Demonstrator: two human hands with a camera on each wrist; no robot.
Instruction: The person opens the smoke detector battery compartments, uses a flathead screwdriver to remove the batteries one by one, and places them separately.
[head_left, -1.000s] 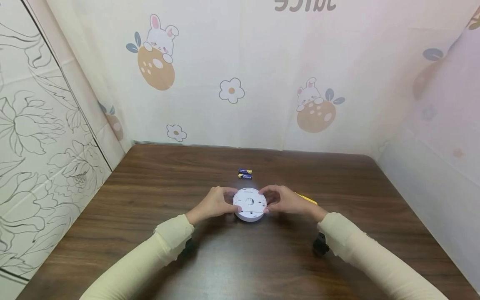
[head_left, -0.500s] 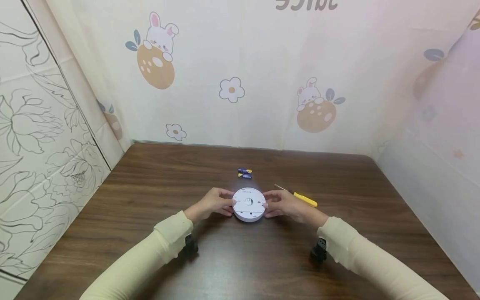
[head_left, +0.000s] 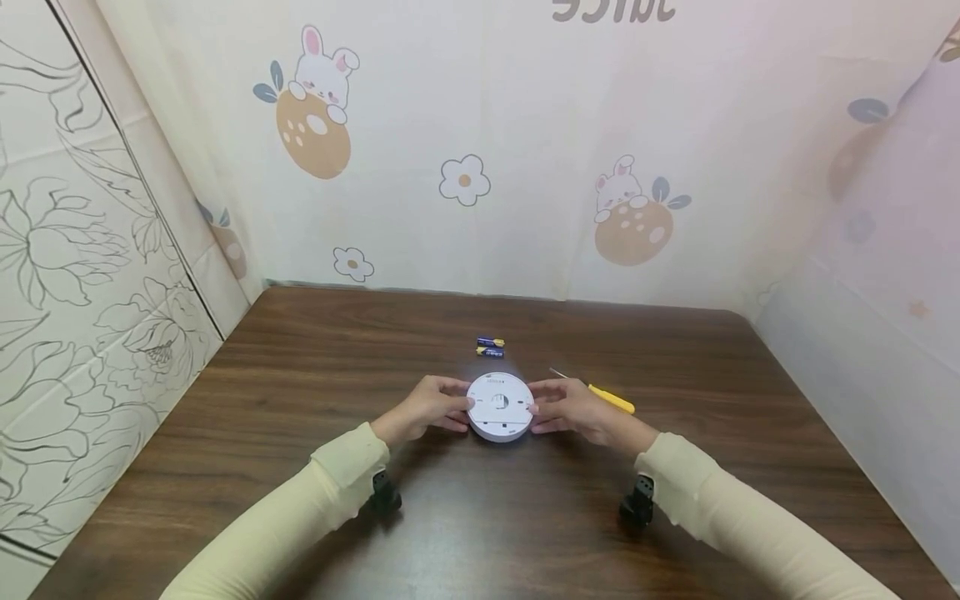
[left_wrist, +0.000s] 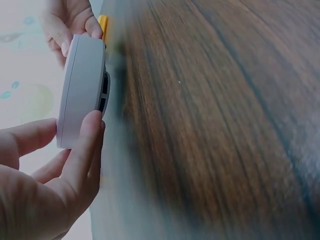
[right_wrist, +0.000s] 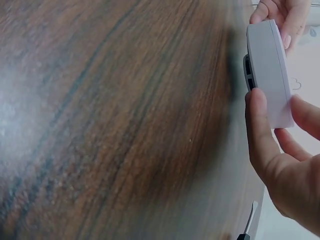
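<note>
A round white smoke detector (head_left: 501, 407) is held level between both hands in the head view, its flat back plate with slots and a central hole facing up. On its left edge my left hand (head_left: 427, 407) pinches it, thumb on top and fingers beneath. My right hand (head_left: 573, 408) grips the opposite edge in the same way. The left wrist view shows the smooth side wall of the detector (left_wrist: 82, 90) and a dark vented part on its underside. Fingertips press near that vent in the right wrist view, where the detector (right_wrist: 270, 75) also appears edge-on.
Two blue-and-yellow batteries (head_left: 491, 347) lie side by side behind the detector on the brown wooden table (head_left: 360, 333). A screwdriver with a yellow handle (head_left: 611, 398) lies just behind the right hand. A printed curtain (head_left: 525, 150) hangs along the table's back edge.
Both thumbs have moved from the detector's front area out to its left and right edges. The right hand has lowered, uncovering the screwdriver's shaft. Over the last half second little has moved.
</note>
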